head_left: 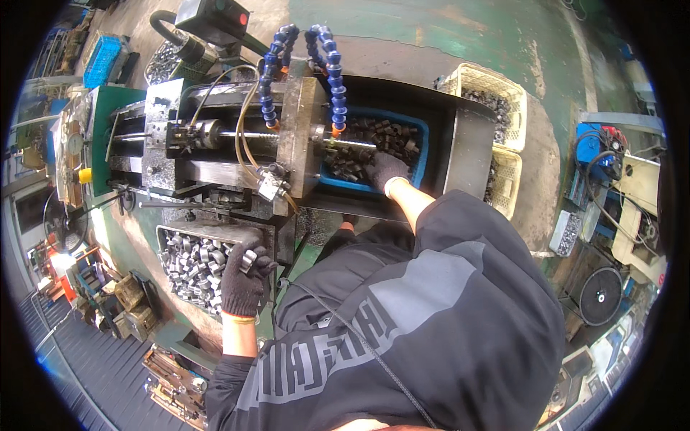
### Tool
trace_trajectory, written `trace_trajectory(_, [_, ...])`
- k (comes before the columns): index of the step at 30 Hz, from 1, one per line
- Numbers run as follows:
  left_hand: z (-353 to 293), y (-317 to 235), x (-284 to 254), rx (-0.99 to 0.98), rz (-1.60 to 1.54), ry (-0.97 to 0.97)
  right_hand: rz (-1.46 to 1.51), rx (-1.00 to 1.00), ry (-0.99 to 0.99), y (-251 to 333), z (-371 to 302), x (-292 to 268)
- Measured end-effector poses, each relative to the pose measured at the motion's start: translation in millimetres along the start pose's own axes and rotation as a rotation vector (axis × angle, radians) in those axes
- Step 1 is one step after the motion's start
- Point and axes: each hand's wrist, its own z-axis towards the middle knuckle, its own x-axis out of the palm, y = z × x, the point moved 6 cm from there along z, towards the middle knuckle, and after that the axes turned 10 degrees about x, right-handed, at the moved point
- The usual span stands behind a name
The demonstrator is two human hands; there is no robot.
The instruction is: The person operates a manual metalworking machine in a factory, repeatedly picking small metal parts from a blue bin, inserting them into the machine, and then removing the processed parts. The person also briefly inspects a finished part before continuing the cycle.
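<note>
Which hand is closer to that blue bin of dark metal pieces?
Right. The right hand is over the blue bin's near side; the left hand is farther away, beside the tray of shiny metal pieces.

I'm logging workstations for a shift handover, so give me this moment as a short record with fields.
Left hand: dark-gloved, holding a pale metal piece at the metal tray
Right hand: dark-gloved, at the blue bin, near the rod's tip; its grip is unclear
Machine: blue segmented hoses with orange nozzles
Tray contents: loose pale metal pieces
Bin contents: darker metal pieces
Right of machine: two cream crates
</note>
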Motion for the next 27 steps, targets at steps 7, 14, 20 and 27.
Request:
trace_trajectory(7, [3, -32, 11, 0.163, 0.234, 0.04, -0.166, 0.016, 0.04, 15, 28, 11])
trace_trajectory(14, [34, -79, 109, 0.818, 1.348, 0.385, 0.173, 0.104, -0.13, -74, -40, -50])
trace_trajectory(20, [52, -78, 175, 0.78, 1.837, 0.572, 0.336, 0.426, -0.506, -244, -108, -103])
trace_trajectory(27, [64, -63, 179, 0.839, 1.933, 0.539, 0.365, 0.166, -0.661, -268, -97, -101])
